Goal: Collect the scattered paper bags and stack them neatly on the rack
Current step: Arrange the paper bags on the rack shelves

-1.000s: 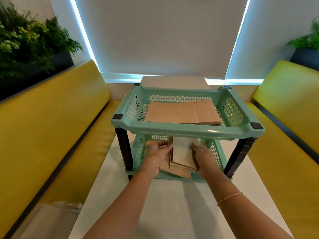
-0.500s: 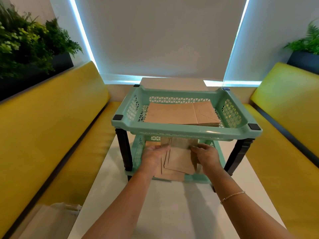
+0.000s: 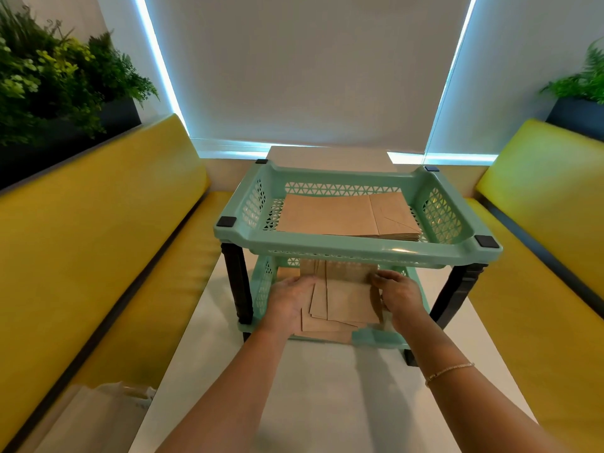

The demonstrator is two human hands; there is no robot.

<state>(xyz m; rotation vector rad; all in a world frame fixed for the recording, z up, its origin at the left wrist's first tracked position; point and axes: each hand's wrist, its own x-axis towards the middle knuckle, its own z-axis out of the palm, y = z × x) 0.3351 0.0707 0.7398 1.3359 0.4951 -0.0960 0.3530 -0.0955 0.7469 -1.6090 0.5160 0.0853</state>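
Observation:
A mint-green two-tier rack (image 3: 356,248) with black legs stands on the white table (image 3: 327,387). Its top tray holds a flat, even stack of brown paper bags (image 3: 346,217). In the lower tray lies a loose, fanned pile of brown paper bags (image 3: 343,299), part of it over the front rim. My left hand (image 3: 289,297) holds the pile's left edge. My right hand (image 3: 397,294) holds its right edge, fingers curled over the top bags. The pile's far end is hidden under the top tray.
Yellow padded benches run along both sides of the table (image 3: 98,256) (image 3: 539,256). A pale bag (image 3: 98,416) sits on the left bench near me. Planters with greenery stand behind both benches (image 3: 55,80). A window blind (image 3: 294,67) closes the far end.
The pile has slid deeper into the lower tray with both hands on its edges. The bags have fanned out a little more at the front.

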